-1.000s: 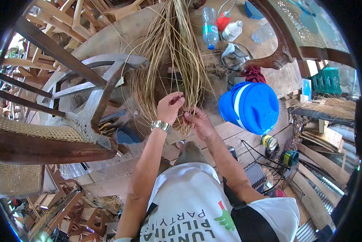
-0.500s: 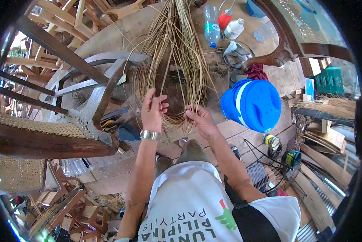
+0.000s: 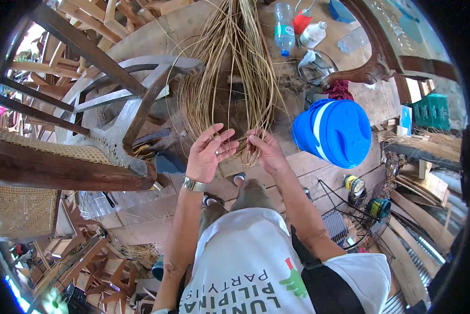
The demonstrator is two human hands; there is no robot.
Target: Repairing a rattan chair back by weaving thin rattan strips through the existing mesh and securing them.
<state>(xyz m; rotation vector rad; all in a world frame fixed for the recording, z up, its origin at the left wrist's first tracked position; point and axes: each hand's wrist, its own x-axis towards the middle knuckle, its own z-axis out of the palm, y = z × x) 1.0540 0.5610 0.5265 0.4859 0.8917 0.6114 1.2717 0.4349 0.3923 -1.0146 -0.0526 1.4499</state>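
A large bundle of long tan rattan strands (image 3: 236, 57) hangs in front of me, its lower ends curving into loops near my hands. My right hand (image 3: 268, 153) pinches a few looped strands between thumb and fingers at the bundle's lower right. Beside the lower left of the loops is my left hand (image 3: 207, 157), palm turned up and fingers apart. Its fingertips are close to the strands; whether they touch one I cannot tell. A metal watch band (image 3: 194, 184) is on the left wrist.
A blue lidded bucket (image 3: 344, 133) stands right of the bundle, below a wooden chair frame (image 3: 368, 73). On the left, another chair with woven cane (image 3: 62, 149) reaches close to my left arm. A plastic bottle (image 3: 284, 31) and a white bottle (image 3: 313, 35) are at the far right.
My left hand has come nearer to me and toward the right hand, its fingers spreading more. The right hand keeps its pinch on the strands. The whole view has shifted slightly.
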